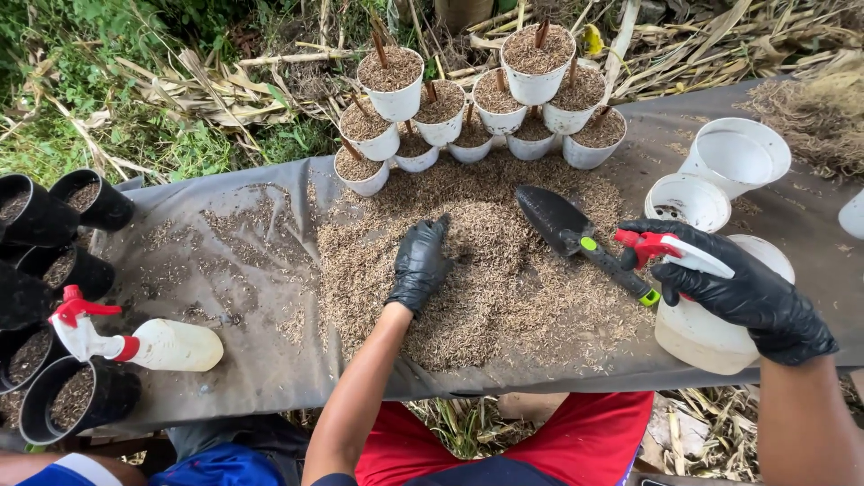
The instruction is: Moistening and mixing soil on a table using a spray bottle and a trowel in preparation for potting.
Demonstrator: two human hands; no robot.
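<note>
My left hand (419, 264), in a black glove, lies palm down with fingers spread on a wide heap of brown husk-like planting mix (504, 279) in the middle of a grey sheet (261, 360). My right hand (738, 288), also gloved, grips a white spray bottle with a red trigger (706, 319) at the heap's right edge. A black trowel with a green-tipped handle (576, 236) lies on the mix just left of that bottle.
Several white pots filled with mix and sticks (468, 108) are stacked at the far edge. Empty white pots (733, 157) sit far right. Black pots (54, 270) and a second spray bottle (144, 342) lie at left. Dry stalks and grass lie beyond.
</note>
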